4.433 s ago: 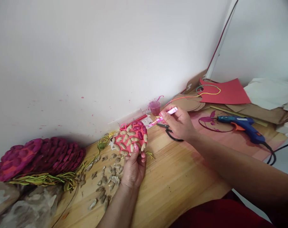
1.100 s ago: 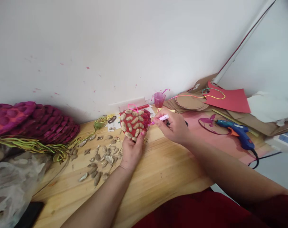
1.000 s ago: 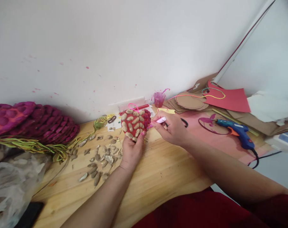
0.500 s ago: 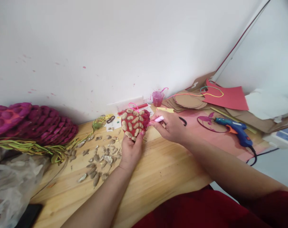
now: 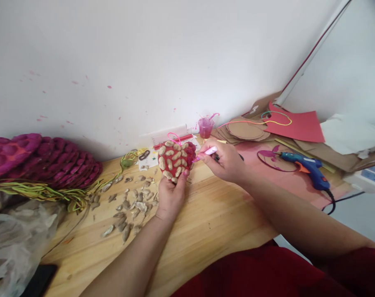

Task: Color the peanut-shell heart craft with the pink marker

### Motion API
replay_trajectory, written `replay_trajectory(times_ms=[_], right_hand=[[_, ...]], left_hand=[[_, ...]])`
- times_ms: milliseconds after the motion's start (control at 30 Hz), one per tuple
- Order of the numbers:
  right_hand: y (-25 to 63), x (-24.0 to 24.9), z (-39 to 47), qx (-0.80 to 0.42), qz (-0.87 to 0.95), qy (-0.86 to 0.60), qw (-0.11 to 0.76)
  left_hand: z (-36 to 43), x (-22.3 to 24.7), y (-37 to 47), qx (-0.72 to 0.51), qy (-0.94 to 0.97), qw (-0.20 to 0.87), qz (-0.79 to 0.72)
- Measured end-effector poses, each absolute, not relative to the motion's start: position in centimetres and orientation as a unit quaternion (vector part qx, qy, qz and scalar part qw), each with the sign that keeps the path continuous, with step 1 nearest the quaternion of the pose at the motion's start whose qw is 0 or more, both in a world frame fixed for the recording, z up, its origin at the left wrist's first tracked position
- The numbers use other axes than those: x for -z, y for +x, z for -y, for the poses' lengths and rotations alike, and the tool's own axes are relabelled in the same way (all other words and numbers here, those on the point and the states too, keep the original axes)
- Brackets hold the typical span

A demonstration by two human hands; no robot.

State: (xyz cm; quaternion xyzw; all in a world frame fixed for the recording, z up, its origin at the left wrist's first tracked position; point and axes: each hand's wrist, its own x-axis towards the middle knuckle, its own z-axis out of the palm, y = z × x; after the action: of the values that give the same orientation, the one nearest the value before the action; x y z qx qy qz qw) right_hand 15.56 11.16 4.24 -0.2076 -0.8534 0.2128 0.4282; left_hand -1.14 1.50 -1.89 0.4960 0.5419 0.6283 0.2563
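Observation:
My left hand (image 5: 172,194) grips the lower edge of a red disc covered with peanut shells (image 5: 174,159), its thumb over the front. Shells along the disc's right side are coloured magenta, while the others are bare tan. A pink cord loop (image 5: 174,136) sticks up from its top. In my right hand (image 5: 223,161) a slim tool with a white and pink handle (image 5: 210,151) is pinched, its tip at the magenta shells; the tip itself is too small to make out. Behind the hands stands a plastic cup stained with magenta paint (image 5: 205,128).
Loose peanut shells (image 5: 141,206) lie scattered left of my hand. Magenta-painted discs (image 5: 51,161) are stacked at the far left, above a plastic bag (image 5: 20,239). Cardboard discs (image 5: 246,128), red paper (image 5: 299,126) and a blue glue gun (image 5: 313,169) lie at right.
My right hand has shifted slightly to the right and tilted, with the slim tool still pinched in it. The disc stays nearly in place in my left hand.

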Motion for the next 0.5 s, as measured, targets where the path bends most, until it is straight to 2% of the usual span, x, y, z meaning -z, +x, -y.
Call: replay_trajectory(times_ms=[300,500], right_hand=[[14.88,-4.0,-10.3,-0.233,0.872,-0.186,0.388],[15.04,-3.97,-10.58,-0.235,0.858,-0.196,0.412]], left_hand=[[-1.42,1.64,-1.11,-0.618,0.482,0.274,-0.558],[-1.43,1.83,-1.18,-0.612,0.483,0.269,-0.566]])
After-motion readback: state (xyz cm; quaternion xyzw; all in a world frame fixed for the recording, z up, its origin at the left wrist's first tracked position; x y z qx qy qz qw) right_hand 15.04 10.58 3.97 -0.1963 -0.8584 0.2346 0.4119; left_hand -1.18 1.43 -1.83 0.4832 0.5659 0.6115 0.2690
